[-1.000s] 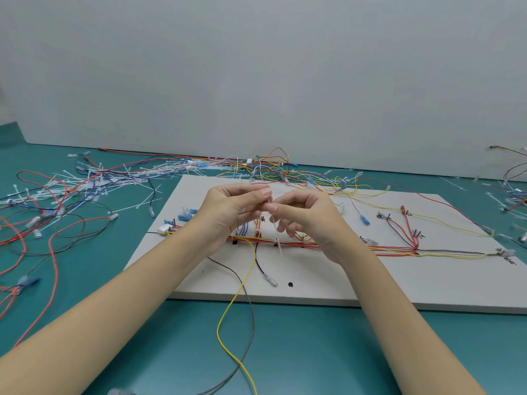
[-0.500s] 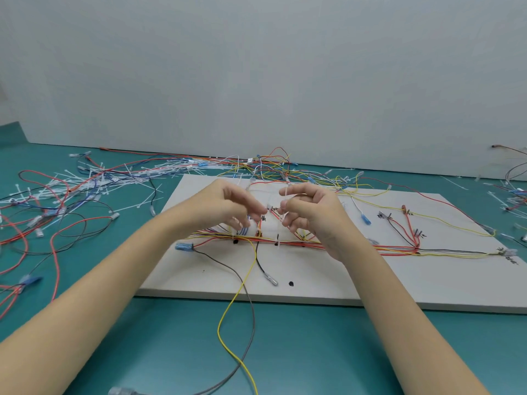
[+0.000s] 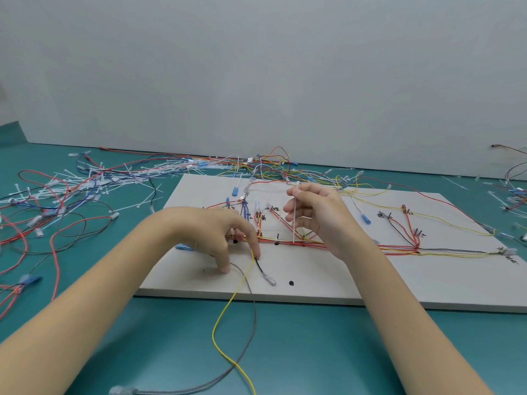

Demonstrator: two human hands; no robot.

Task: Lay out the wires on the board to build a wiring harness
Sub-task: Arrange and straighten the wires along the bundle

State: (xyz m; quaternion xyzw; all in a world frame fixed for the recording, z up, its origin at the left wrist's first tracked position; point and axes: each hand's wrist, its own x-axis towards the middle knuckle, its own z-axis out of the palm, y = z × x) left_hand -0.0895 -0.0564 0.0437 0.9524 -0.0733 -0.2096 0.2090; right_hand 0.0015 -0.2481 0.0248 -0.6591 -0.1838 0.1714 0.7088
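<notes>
A teal table point(image 3: 285, 352) runs back to a plain grey wall point(image 3: 256, 67). On it lies a white board point(image 3: 370, 280), marked with black dots and small handwritten labels. The wires point(image 3: 356, 248) are thin and red, orange, yellow and black; they run in a tight bundle along the board's middle, with branches fanning up to blue and clear connectors and out toward its right end. A yellow wire point(image 3: 225, 309) and a grey one point(image 3: 251, 323) trail off the near edge onto the table. The left hand point(image 3: 216, 238) is down on the board, fingers curled, tips at the bundle where the yellow wire leaves it. The right hand point(image 3: 316, 212) hovers above, pinching a white cable tie point(image 3: 293, 220) held upright, its lower end at the bundle. Loose wires and ties point(image 3: 85, 189) litter the table to the left.
</notes>
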